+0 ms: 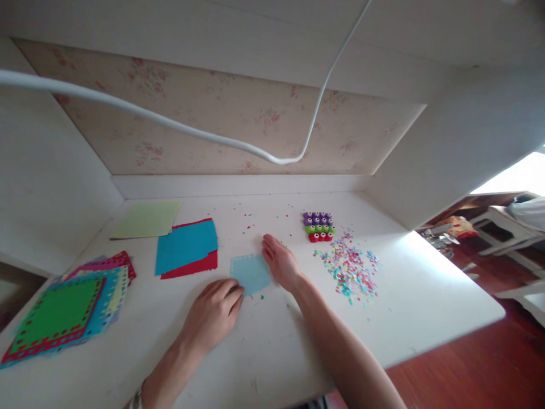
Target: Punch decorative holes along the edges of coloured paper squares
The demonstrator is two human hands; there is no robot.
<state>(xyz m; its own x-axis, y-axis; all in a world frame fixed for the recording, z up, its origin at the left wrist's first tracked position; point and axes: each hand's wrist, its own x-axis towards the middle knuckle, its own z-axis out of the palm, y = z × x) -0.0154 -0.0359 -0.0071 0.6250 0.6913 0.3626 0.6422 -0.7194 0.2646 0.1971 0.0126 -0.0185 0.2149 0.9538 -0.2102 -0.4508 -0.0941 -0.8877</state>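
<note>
A small light blue sheet of paper [250, 274] lies flat on the white table, with a row of small punched holes along its far edge. My left hand [217, 307] is at its near left side, fingers curled and thumb against the paper's edge; the fingertips are partly hidden. Along the right side rests my right hand [281, 262], fingers stretched out together and holding nothing. To the left lie plain blue paper [185, 247] and red paper [208, 263], overlapping. Farther left is a fanned stack of coloured sheets with punched borders, a green sheet [59, 309] on top.
Pale green paper [147, 220] lies at the back left. A heap of multicoloured paper bits [351, 267] spreads on the right, beside rows of purple, green and red pieces with eye-like tops [318, 226]. A white cable [204, 134] hangs across above the table [409, 329].
</note>
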